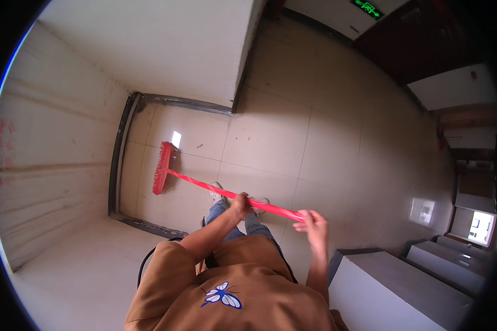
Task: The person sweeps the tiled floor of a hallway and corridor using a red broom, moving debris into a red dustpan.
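A red push broom slants across the middle of the view. Its broom head (163,167) is at the left over the tiled floor, bristles turned toward the left wall; whether they touch the floor I cannot tell. My left hand (241,206) is closed around the red handle (203,184) about midway along, in front of my legs. At the handle's right end, my right hand (313,226) grips the tip, with some fingers loosely spread. Below the handle, my shoes (216,191) stand on the tiles, partly hidden by the handle and my left hand.
A scuffed white wall (58,153) with dark skirting (117,153) bounds the left. A white wall corner (232,99) juts in above the broom. White blocks or low walls with grey tops (406,277) stand at lower right. Dark doors (414,41) and a lit exit sign (367,8) are beyond the tiled floor (335,145).
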Available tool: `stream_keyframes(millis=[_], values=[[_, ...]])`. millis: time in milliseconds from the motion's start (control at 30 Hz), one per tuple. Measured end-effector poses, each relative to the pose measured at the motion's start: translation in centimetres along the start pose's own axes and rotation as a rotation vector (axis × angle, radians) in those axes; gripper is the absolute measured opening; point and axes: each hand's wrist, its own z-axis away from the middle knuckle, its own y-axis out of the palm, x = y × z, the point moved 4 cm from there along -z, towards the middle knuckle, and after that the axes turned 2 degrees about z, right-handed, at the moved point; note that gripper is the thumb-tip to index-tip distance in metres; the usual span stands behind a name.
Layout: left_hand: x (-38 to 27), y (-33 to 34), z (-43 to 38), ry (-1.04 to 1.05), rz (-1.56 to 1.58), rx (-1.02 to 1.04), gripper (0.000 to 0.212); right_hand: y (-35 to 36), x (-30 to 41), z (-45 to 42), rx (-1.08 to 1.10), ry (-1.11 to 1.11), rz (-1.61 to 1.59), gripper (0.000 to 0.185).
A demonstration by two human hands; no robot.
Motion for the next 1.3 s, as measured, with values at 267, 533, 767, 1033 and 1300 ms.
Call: stream_keyframes(millis=[267,533,767,1033,1300], values=[[7.5,2.9,-4.9,-0.113,-0.288,0.158,0.02,-7.5,-1.9,2.0,-0.147,0.038,-0.016,0.025],[25.6,22.5,0.0,-0.389,-0.482,0.57,0.012,-23.6,1.3,12.2,-0.864,-0.035,0.142,0.023],[28.8,27.4,0.7,-0.503,-0.467,0.734,0.01,-21.3,4.4,14.3,-1.136,-0.173,0.174,0.026],[24.5,22.6,6.3,-0.488,-0.458,0.574,0.013,-24.6,1.2,15.6,-1.171,-0.066,-0.072,0.029],[11.1,8.9,-2.8,-0.163,-0.041,-0.098,0.019,-13.3,-3.6,0.7,-0.337,-0.043,-0.384,0.026]])
